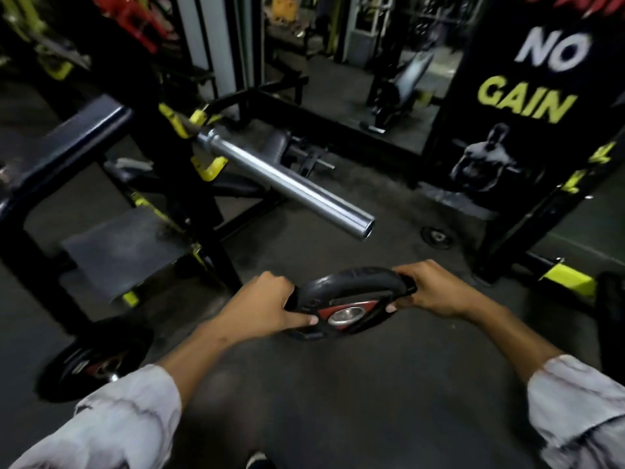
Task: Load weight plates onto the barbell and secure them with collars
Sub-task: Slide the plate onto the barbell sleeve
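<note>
A black weight plate [348, 292] with a red centre and a steel hub is held tilted in front of me, its hole facing up toward me. My left hand [270, 302] grips its left rim and my right hand [436, 289] grips its right rim. The bare chrome barbell sleeve [287, 181] juts from the rack toward me, its open end a little above and beyond the plate. No plate or collar sits on the sleeve.
A second black plate [94, 360] lies on the floor at lower left. A small plate [438, 236] lies on the floor near the black post with a "NO GAIN" sign [527, 96]. The black-and-yellow bench rack [189, 198] stands at left.
</note>
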